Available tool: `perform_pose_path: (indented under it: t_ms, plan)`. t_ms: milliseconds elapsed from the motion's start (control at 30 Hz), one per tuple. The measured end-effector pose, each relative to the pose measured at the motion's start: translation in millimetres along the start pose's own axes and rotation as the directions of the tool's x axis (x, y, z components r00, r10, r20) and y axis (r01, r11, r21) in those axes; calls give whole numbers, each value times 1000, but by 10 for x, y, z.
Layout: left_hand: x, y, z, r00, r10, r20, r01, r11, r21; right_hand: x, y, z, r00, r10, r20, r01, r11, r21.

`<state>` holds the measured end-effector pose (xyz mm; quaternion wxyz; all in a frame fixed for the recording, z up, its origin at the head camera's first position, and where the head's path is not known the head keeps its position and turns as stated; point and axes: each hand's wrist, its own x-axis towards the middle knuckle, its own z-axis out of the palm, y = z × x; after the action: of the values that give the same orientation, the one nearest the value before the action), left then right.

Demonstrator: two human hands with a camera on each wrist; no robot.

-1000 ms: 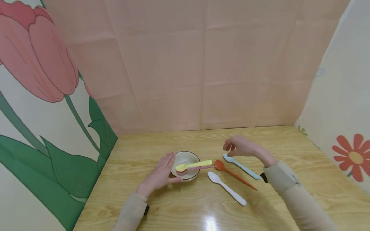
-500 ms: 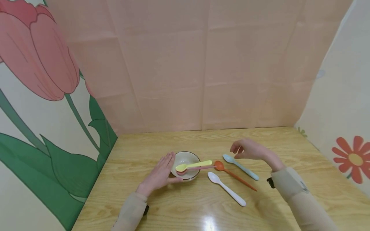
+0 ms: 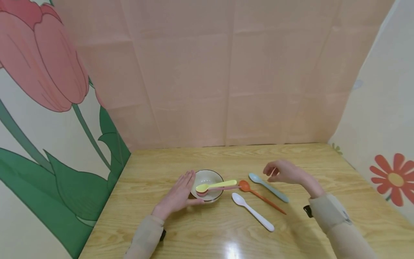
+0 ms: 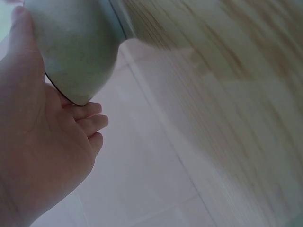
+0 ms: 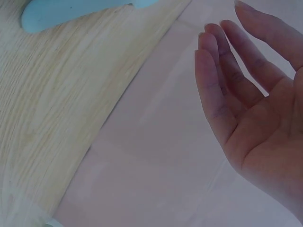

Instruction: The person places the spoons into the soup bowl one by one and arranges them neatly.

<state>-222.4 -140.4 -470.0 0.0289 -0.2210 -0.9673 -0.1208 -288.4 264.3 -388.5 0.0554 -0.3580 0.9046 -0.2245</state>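
My left hand (image 3: 176,196) holds a small cream bowl (image 3: 210,174) with a dark rim, thumb on its near side and fingers along its left. In the left wrist view the bowl's outside (image 4: 78,52) lies between thumb and fingers. A yellow spoon (image 3: 223,184) and a pink spoon (image 3: 231,187) rest in the bowl, handles jutting right over the rim. My right hand (image 3: 286,172) hovers with loosely bent fingers and holds nothing, just right of a light blue spoon (image 3: 270,187). The right wrist view shows its palm (image 5: 265,127) bare.
An orange spoon (image 3: 263,198) and a white spoon (image 3: 255,213) lie on the wooden table (image 3: 194,233), right of the bowl. Behind the table hangs a pink cloth (image 3: 181,79). Flower-painted walls (image 3: 396,180) stand at both sides.
My right hand has moved right and a little nearer, away from the head of the light blue spoon. My left hand, the bowl and the spoons have stayed in place.
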Motion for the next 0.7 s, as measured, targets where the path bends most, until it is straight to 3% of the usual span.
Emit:
perform_pose_path:
  t_ms: [700]
  plan:
    - [-9, 20, -14, 1000, 1, 0, -1, 1000, -10, -158, 153, 114, 998, 63, -8, -62, 997, 41]
